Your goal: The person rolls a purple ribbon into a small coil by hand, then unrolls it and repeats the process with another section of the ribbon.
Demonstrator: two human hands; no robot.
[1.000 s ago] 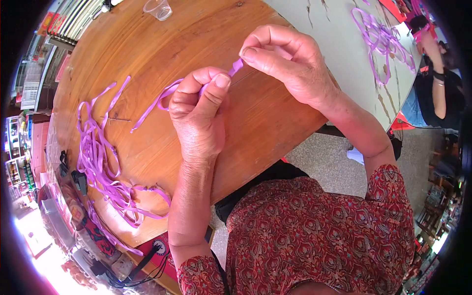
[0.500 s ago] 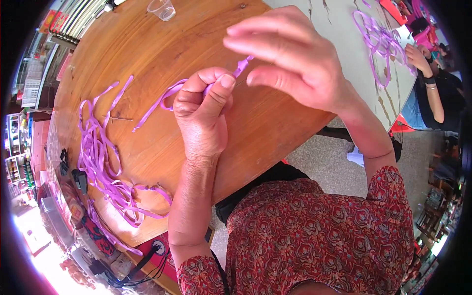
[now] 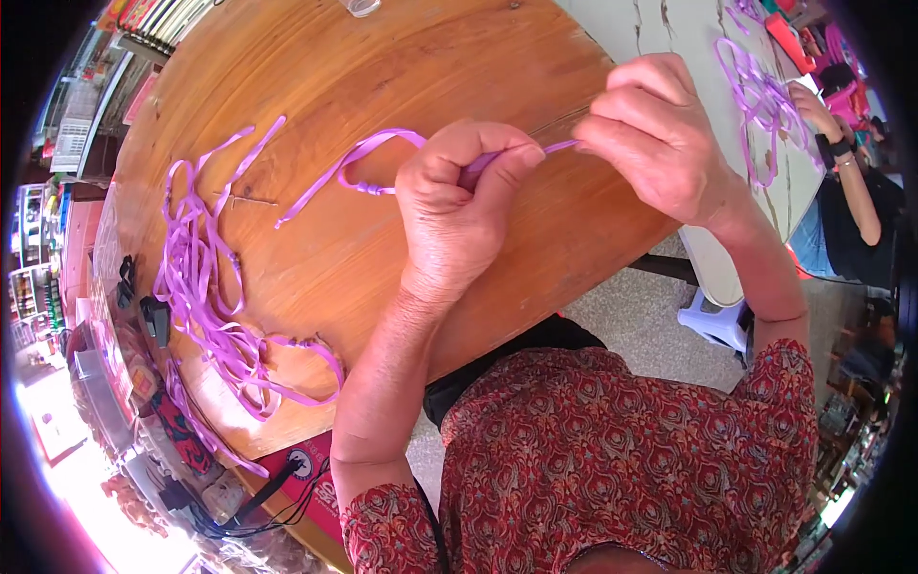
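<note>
A flat purple ribbon (image 3: pixel 325 191) runs over the wooden table into my left hand (image 3: pixel 459 196), which is closed round it with the thumb pressed on top. From there a short narrow stretch of it spans the gap to my right hand (image 3: pixel 655 139), whose fingertips pinch its end. The ribbon's loose tail loops to the left of my left hand and rests on the wood, with a small knot or bead near the wrist. A tangled heap of similar purple ribbons (image 3: pixel 196 287) lies on the left side of the table.
Beside the heap is a thin twig-like piece (image 3: pixel 251 201). A clear cup (image 3: pixel 361 8) stands at the table's far edge. On the adjoining white table (image 3: pixel 669 29) lie more purple ribbons (image 3: pixel 765 115), near another person's hand (image 3: pixel 813 107). A pale stool (image 3: pixel 715 323) stands below.
My right hand has come down from spread fingers and now pinches the ribbon's end, to the right of my left hand. Both hands sit farther right in the view, which has shifted slightly.
</note>
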